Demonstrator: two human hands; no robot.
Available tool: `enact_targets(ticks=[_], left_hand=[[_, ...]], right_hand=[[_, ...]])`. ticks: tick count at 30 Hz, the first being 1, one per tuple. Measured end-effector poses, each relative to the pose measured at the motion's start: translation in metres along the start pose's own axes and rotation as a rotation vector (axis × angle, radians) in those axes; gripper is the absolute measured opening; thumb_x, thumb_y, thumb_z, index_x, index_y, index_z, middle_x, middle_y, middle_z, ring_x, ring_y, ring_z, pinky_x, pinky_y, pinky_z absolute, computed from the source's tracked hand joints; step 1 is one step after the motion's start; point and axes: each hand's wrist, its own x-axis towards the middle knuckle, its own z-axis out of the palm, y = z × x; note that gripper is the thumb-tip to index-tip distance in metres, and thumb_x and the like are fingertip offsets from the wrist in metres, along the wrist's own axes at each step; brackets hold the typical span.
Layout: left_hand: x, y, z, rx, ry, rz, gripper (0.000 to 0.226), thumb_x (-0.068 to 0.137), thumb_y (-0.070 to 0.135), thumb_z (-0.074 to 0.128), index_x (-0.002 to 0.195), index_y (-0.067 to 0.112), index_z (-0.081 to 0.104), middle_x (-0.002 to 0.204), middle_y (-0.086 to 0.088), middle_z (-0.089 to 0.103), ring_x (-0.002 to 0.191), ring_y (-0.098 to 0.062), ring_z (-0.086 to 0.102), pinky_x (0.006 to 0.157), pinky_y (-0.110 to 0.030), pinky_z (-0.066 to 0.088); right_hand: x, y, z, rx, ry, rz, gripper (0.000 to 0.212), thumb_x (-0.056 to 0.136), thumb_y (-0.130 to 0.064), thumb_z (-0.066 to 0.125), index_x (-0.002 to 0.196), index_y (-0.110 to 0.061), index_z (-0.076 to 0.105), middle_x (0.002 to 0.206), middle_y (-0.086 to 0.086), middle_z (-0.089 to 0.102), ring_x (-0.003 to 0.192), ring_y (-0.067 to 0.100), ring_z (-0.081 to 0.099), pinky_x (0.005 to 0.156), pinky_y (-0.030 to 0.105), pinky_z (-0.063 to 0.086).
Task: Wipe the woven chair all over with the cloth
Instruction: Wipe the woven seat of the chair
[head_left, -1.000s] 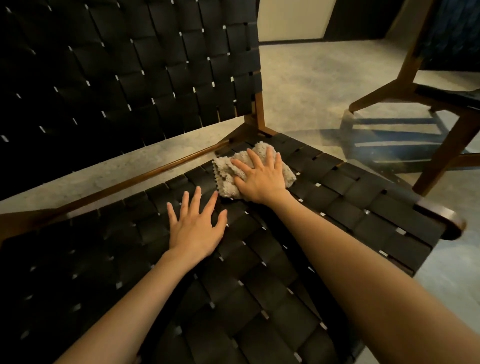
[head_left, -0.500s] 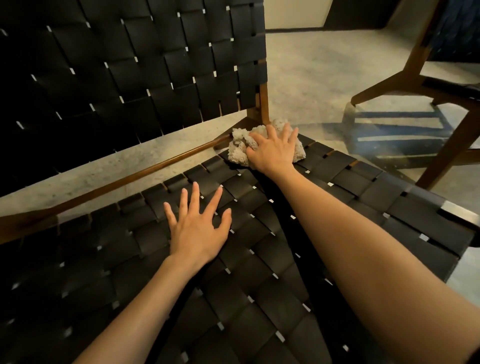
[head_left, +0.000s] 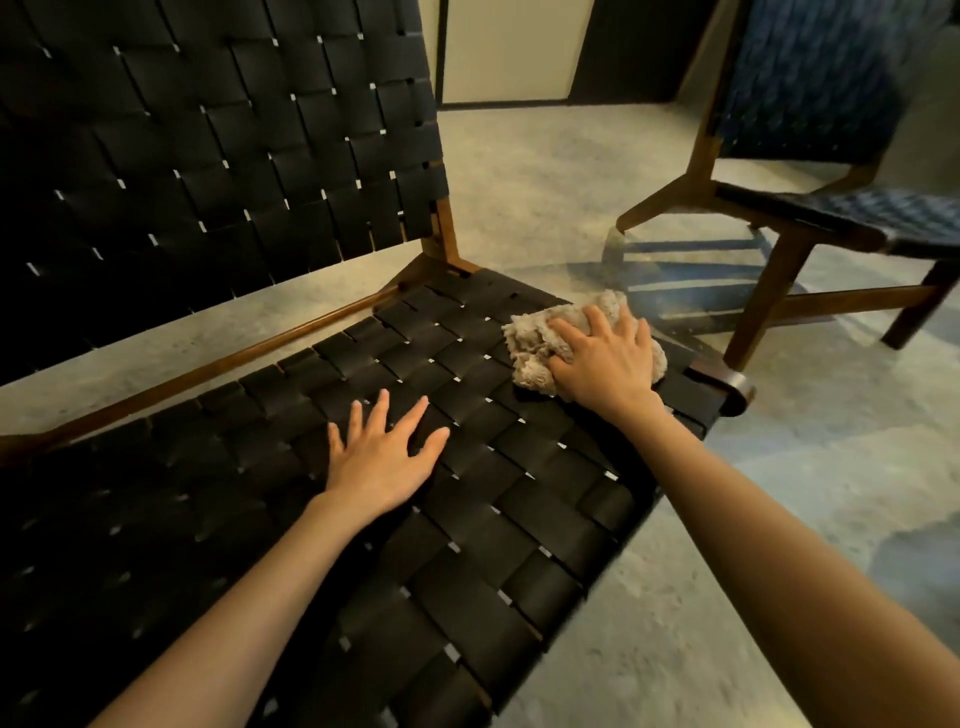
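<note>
Your right hand presses the crumpled beige fluffy cloth flat-fingered onto the black woven wooden-framed chair seat's far right corner; your left hand rests spread, holding nothing, mid-seat.

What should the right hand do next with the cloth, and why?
Probably pull the cloth back toward you along the right edge of the seat. The right hand presses it at the far right corner, beside the wooden frame end, and the left hand lies flat mid-seat, clear of that path.
</note>
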Motion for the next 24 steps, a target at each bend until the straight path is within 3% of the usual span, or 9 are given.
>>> enact_targets(ticks=[5,8,12,14,18,21,24], left_hand=[[-0.026,0.03,0.006,-0.05,-0.021,0.052,0.062,0.093,0.065,0.022,0.149,0.042,0.008,0.16,0.001,-0.004,0.146,-0.028,-0.009,0.114,-0.053,-0.007],[-0.042,0.033,0.011,-0.041,-0.032,0.087,0.057,0.094,0.062,0.02,0.148,0.045,0.008,0.16,0.003,-0.002,0.146,-0.027,-0.009,0.114,-0.05,-0.006],[-0.06,0.018,0.011,-0.029,-0.015,0.111,0.054,0.096,0.06,0.017,0.147,0.045,0.011,0.16,0.005,0.003,0.146,-0.021,-0.003,0.116,-0.045,-0.001],[-0.069,0.008,0.011,-0.021,-0.005,0.1,0.053,0.097,0.058,0.016,0.147,0.044,0.012,0.159,0.006,0.005,0.146,-0.019,0.0,0.116,-0.043,0.0],[-0.084,-0.005,0.011,0.019,0.033,0.013,0.052,0.097,0.057,0.017,0.147,0.044,0.015,0.159,0.003,0.007,0.146,-0.022,0.002,0.116,-0.046,0.0],[-0.093,-0.006,0.012,0.031,0.045,-0.057,0.052,0.096,0.058,0.018,0.147,0.046,0.014,0.159,0.004,0.006,0.146,-0.024,0.0,0.115,-0.051,-0.004],[-0.095,-0.005,0.012,0.035,0.066,-0.055,0.051,0.097,0.058,0.018,0.147,0.046,0.013,0.159,0.004,0.005,0.146,-0.025,-0.001,0.115,-0.051,-0.004]], right_hand=[[-0.046,0.05,-0.018,0.023,0.043,0.107,0.054,0.092,-0.058,0.038,0.143,-0.044,0.029,0.152,0.005,0.026,0.134,0.041,0.025,0.111,0.052,0.019],[-0.065,0.063,-0.021,0.068,0.055,0.111,0.054,0.092,-0.056,0.04,0.143,-0.043,0.032,0.153,0.005,0.026,0.135,0.04,0.024,0.114,0.051,0.017],[-0.093,0.045,-0.02,0.177,0.071,0.029,0.047,0.091,-0.052,0.043,0.137,-0.043,0.043,0.153,0.0,0.029,0.143,0.033,0.01,0.115,0.048,0.012],[-0.114,0.029,-0.02,0.231,0.035,-0.072,0.045,0.09,-0.053,0.044,0.134,-0.045,0.047,0.151,-0.003,0.034,0.142,0.029,0.016,0.113,0.047,0.017],[-0.151,-0.003,-0.019,0.254,-0.025,-0.229,0.06,0.082,-0.078,0.033,0.132,-0.048,0.047,0.149,-0.004,0.037,0.141,0.034,0.017,0.111,0.051,0.019],[-0.151,-0.003,-0.02,0.213,-0.053,-0.258,0.074,0.073,-0.088,0.027,0.134,-0.05,0.043,0.148,-0.002,0.036,0.14,0.036,0.017,0.108,0.051,0.019],[-0.118,0.019,-0.019,0.171,-0.011,-0.204,0.065,0.08,-0.079,0.035,0.136,-0.047,0.041,0.149,0.0,0.034,0.139,0.033,0.02,0.111,0.054,0.016]])
